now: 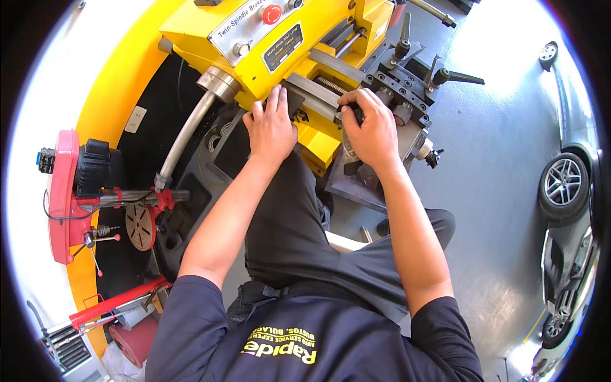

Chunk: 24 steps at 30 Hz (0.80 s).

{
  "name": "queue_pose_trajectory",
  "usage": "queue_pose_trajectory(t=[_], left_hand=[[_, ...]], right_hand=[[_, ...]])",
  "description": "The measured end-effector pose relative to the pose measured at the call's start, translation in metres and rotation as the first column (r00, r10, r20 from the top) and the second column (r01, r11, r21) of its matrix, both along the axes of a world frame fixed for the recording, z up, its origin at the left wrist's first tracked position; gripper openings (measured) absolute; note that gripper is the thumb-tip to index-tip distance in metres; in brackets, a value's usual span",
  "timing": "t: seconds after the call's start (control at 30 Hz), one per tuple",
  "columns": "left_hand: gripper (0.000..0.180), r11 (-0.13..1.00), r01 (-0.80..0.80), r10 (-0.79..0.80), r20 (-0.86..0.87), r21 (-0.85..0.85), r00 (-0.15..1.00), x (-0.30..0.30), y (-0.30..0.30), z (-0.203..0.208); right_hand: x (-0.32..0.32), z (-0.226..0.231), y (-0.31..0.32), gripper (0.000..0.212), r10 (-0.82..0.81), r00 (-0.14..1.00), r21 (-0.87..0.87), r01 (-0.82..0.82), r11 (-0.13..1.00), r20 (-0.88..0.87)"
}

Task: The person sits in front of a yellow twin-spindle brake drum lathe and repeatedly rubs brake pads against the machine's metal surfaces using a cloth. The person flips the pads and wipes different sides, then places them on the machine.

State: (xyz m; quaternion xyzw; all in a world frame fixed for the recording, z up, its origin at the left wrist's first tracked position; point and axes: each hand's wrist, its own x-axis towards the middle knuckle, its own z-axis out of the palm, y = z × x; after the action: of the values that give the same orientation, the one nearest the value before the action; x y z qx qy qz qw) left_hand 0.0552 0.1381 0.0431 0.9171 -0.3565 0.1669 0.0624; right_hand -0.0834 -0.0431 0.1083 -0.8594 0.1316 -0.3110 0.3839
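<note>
A yellow brake lathe (261, 79) stands before me, with grey metal slide rails (312, 95) running along its near side. My left hand (272, 127) lies on the near left end of the rails, its fingers stretched out over a dark flat surface and holding nothing. Farther right, my right hand (370, 127) is closed with thumb and fingers around a dark knob-like part (356, 114) at the rail's edge; the hand hides most of it. Beside that hand sits the tool carriage (404, 86) with black clamp levers (458, 77). A threaded screw (331, 84) shows between the rails.
A red emergency stop button (272, 14) is on the panel. A metal pipe (184, 140) slopes down left of the machine. A red drill press (67, 197) lies in view at the left, above a red floor jack or stand (121, 302). Parked cars (566, 184) stand at the right.
</note>
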Motion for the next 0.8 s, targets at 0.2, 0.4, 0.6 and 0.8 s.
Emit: queue_pose_trajectory(t=[0.2,0.4,0.6,0.8], left_hand=[[0.067,1.0,-0.013,0.012,-0.042,-0.017,0.999,0.009,0.001,0.012],[0.069,1.0,-0.004,0.004,-0.049,-0.01,0.999,0.008,0.0,0.008],[0.07,1.0,-0.012,0.014,-0.091,0.015,0.996,0.009,-0.001,0.012],[0.071,0.999,0.038,-0.035,-0.093,0.032,0.995,0.007,0.002,0.017]], right_hand=[[0.001,0.001,-0.001,0.014,0.007,1.0,0.001,-0.007,1.0,0.005],[0.0,0.0,-0.003,0.013,0.007,1.0,0.008,-0.007,1.0,0.01],[-0.001,-0.002,-0.003,0.014,0.011,1.0,0.021,-0.011,1.0,0.003],[0.0,-0.004,-0.004,0.013,0.013,1.0,0.024,-0.013,1.0,0.022]])
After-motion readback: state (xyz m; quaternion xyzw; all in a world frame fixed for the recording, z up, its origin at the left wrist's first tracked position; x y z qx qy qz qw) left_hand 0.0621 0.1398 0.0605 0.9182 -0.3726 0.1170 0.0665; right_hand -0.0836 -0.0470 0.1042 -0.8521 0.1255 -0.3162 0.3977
